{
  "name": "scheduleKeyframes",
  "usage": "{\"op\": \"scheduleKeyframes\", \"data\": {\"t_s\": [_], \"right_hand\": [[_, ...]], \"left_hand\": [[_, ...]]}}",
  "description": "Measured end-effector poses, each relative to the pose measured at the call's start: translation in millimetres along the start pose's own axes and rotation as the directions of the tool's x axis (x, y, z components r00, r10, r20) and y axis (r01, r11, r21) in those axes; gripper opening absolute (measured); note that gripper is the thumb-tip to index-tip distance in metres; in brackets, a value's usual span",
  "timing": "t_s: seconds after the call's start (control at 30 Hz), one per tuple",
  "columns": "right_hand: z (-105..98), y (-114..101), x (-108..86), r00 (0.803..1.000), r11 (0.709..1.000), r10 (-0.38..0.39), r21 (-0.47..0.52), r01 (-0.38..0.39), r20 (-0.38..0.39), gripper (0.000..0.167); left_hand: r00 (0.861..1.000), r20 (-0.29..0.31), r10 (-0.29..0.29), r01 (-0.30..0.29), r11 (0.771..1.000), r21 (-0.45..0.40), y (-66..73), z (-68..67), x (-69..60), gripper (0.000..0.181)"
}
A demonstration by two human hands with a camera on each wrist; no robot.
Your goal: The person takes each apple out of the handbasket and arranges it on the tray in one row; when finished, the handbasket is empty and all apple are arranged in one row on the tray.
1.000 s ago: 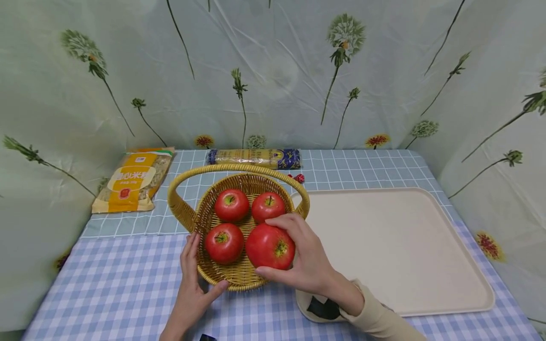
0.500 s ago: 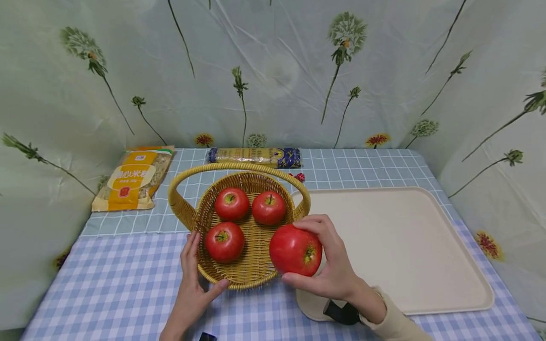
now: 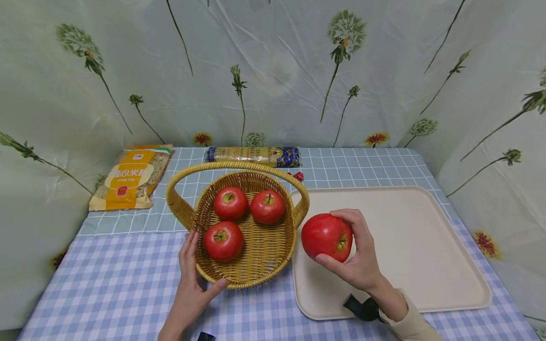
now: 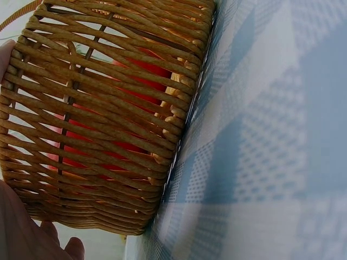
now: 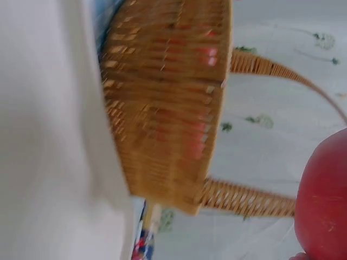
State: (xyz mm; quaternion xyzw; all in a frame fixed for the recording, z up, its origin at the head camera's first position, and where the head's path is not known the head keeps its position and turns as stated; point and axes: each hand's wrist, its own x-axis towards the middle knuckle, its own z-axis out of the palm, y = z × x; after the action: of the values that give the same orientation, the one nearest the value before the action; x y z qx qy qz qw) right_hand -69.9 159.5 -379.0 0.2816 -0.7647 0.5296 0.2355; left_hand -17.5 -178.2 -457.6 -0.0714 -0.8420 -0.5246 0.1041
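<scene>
In the head view a round wicker basket (image 3: 261, 258) with an arched handle stands in the middle, holding an upper left apple (image 3: 230, 203), an upper right apple (image 3: 267, 207) and a lower left apple (image 3: 223, 241), all red. My left hand (image 3: 190, 284) rests against its near left side, fingers fairly straight along the wall and thumb at the near rim. Fingers and thumb of my right hand (image 3: 357, 255) grip another red apple (image 3: 325, 236) above the left part of a beige tray (image 3: 409, 246). The right wrist view catches part of that held apple (image 5: 325, 200) at its right edge.
A yellow food packet (image 3: 130, 180) lies at the back left. Behind the basket is a long yellow-and-blue packet (image 3: 253, 156), with a small red wrapped item (image 3: 298, 176) near it. The tray sits close to the basket's right side. A floral curtain hangs behind the table.
My right hand has lifted the apple from the basket's lower right and carried it right, past the rim and over the tray. My left hand has stayed at the basket.
</scene>
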Motion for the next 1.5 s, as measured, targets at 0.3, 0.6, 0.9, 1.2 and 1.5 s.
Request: {"op": "scheduleKeyframes", "data": {"t_s": [0.3, 0.6, 0.9, 1.2, 1.5], "right_hand": [[-11, 20, -1.1, 0.991, 0.978, 0.135, -0.155, -0.136, -0.015, 0.076], [-11, 37, -2.8, 0.952, 0.913, 0.308, -0.279, -0.298, -0.008, 0.072], [-11, 48, -1.7, 0.912, 0.87, 0.408, -0.32, -0.376, 0.037, 0.07], [-7, 59, -1.5, 0.883, 0.837, 0.46, -0.375, -0.398, 0.092, 0.067], [-3, 62, -1.3, 0.849, 0.809, 0.513, -0.399, -0.431, 0.125, 0.066]], "left_hand": [[1.0, -0.012, 0.025, -0.025, 1.0, 0.006, -2.0, -0.2, 0.4, 0.115], [0.999, -0.037, 0.034, -0.034, 0.999, -0.001, 19.1, -0.3, 1.0, 0.111], [1.0, -0.029, -0.006, 0.005, 1.0, -0.027, 31.9, -1.4, 2.5, 0.108], [1.0, -0.018, 0.009, -0.009, 1.0, -0.005, -1.5, 0.3, -0.1, 0.115], [1.0, 0.003, -0.006, 0.006, 1.0, -0.008, 1.7, -0.4, -0.1, 0.115]]}}
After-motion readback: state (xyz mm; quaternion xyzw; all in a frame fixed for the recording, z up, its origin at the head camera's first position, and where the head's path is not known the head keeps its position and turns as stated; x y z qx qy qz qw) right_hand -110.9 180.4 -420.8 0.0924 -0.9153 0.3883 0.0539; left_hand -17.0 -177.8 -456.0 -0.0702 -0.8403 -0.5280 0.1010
